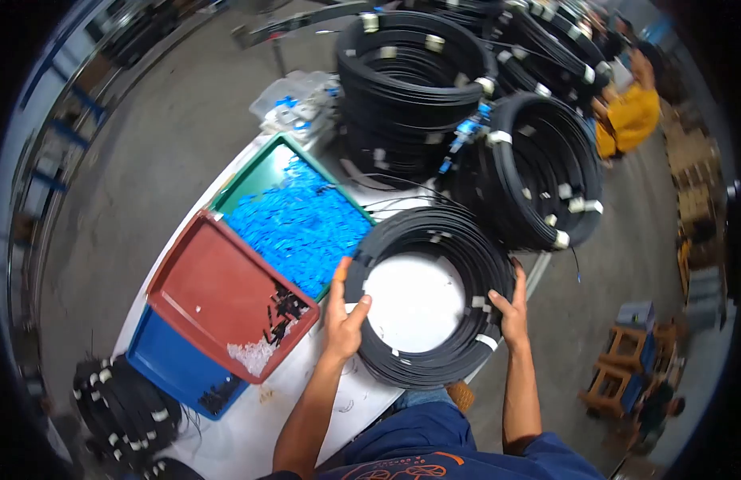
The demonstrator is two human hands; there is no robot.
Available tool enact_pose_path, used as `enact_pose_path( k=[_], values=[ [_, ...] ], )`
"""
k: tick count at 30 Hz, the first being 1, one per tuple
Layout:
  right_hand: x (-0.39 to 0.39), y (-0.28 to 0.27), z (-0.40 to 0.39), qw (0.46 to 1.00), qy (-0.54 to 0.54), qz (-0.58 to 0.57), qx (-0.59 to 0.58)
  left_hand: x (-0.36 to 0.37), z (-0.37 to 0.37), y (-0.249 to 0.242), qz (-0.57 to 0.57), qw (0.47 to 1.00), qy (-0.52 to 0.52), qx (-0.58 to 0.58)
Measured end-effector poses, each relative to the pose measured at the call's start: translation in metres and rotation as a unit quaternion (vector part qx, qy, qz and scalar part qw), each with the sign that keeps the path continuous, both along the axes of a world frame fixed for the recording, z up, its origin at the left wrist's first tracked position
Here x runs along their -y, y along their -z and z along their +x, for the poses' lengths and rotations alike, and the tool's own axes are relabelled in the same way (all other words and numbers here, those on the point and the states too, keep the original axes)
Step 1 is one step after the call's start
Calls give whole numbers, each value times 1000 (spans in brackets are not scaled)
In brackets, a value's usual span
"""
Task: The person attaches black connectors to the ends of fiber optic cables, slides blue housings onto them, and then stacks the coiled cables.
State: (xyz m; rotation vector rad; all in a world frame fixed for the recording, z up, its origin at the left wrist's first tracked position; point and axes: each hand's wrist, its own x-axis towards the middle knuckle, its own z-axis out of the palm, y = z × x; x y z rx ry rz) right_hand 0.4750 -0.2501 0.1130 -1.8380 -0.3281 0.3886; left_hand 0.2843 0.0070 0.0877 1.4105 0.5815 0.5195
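Observation:
Between my two hands is a thick coil of black cable (422, 368), bound with white tape pieces, at the near edge of the white table. My left hand (345, 320) grips its left side, thumb on the inner rim and fingers outside. On the opposite side my right hand (510, 310) holds it the same way, thumb toward the hole. Left of the coil lies a green tray (250, 170) filled with small blue plastic parts (298, 224). Thin cable ends stick out behind the coil.
A red tray (218, 280) holds small black and clear parts, overlapping a blue tray (166, 352). Stacked black coils (410, 104) and another coil pile (546, 172) stand behind. More coils (122, 408) sit lower left. A person in yellow (630, 120) and wooden stools (622, 368) are at right.

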Motion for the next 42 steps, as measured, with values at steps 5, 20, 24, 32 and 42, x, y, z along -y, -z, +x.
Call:
enact_pose_path(
  k=[5,20,24,32,42],
  values=[
    [8,-7,3,975,-42,-175,132,4,1,11,-14,998,-8,54],
    [-197,-74,-187,827,-551,-33,111,96,-224,56,-62,949,-301,-63],
    [-223,-48,-290,657,-727,-29,200,153,-333,70,-144,866,-478,-42],
    [-270,30,-451,609,-788,42,-72,200,-468,32,-91,601,-794,2],
    [-502,-35,-570,788,-589,95,-150,-31,-586,-62,94,675,-726,92]
  ],
)
